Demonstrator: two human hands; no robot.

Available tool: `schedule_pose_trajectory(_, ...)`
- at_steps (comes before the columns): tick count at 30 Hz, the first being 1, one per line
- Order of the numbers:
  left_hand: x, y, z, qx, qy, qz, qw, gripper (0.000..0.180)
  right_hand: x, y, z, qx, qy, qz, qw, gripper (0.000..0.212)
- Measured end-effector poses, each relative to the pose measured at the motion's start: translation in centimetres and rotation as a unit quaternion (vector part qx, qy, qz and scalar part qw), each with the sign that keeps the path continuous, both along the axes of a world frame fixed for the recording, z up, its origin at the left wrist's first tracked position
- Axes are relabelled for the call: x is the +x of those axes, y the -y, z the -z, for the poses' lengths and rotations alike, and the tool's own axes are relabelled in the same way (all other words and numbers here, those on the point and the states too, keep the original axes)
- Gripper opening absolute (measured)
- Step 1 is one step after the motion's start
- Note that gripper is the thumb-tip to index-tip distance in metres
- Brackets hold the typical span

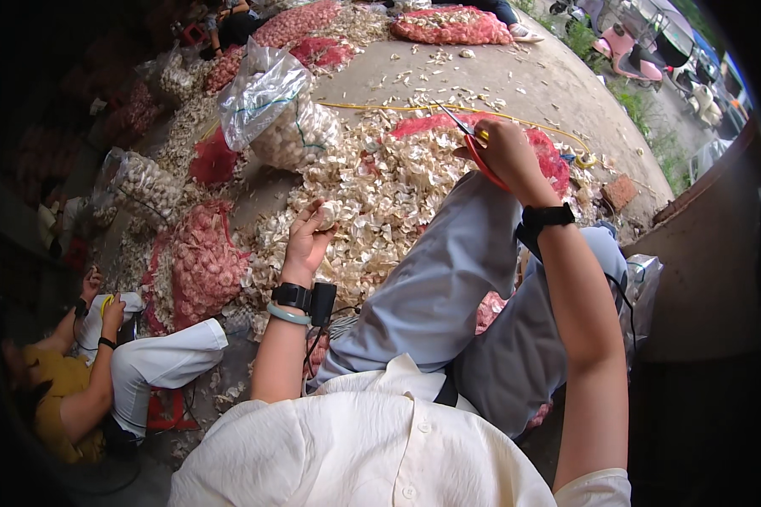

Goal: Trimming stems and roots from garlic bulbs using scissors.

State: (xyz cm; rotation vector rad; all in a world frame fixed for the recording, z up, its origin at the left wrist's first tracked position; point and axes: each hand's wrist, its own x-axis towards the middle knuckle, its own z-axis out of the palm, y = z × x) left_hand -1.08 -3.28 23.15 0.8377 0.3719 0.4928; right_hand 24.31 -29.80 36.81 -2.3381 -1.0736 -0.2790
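My left hand (pixel 309 241) is closed with the fingers curled, and a small white garlic bulb (pixel 328 210) sits at its fingertips, partly hidden. It is held over a wide heap of dry garlic skins and trimmings (pixel 380 203). Up by my right knee, my right hand (pixel 507 152) grips a pair of red-handled scissors (pixel 483 160), whose metal blades point up and to the left, spread apart. Beyond the left hand stands a clear plastic bag of white garlic bulbs (pixel 300 135).
A red mesh sack of garlic (pixel 205 266) lies left of the heap, beside another clear bag (pixel 148 186). A person in a yellow top (pixel 63 397) sits at the left. Behind the heap runs a yellow cord (pixel 516 118); a brick (pixel 620 193) lies at the right.
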Motion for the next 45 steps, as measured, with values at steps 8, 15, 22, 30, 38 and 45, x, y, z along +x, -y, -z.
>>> schedule_pose_trajectory(8,1.0,1.6,-1.5,0.003,-0.004,0.02,1.0,0.029,0.2,0.9,0.2,0.009,0.013,-0.005,1.0,0.05)
schedule_pose_trajectory(15,2.0,2.0,-1.5,-0.047,-0.007,-0.01,0.999,0.02,0.6,0.9,0.4,0.01,-0.005,0.02,1.0,0.049)
schedule_pose_trajectory(22,1.0,1.5,-2.1,-0.119,0.068,0.025,0.99,0.027,0.1,1.5,-1.6,0.022,-0.028,0.051,0.998,0.049)
schedule_pose_trajectory(30,0.1,1.1,-2.4,-0.015,0.086,-0.004,0.996,0.028,1.1,3.3,-3.0,0.083,-0.015,0.095,0.992,0.05)
schedule_pose_trajectory(38,-0.1,0.6,-2.0,-0.066,0.043,-0.053,0.995,0.056,1.2,4.6,-3.8,0.085,-0.023,0.122,0.989,0.048)
schedule_pose_trajectory(45,0.2,0.7,-1.4,-0.086,0.095,-0.052,0.99,0.056,2.0,5.3,-3.0,0.105,0.034,0.106,0.988,0.048)
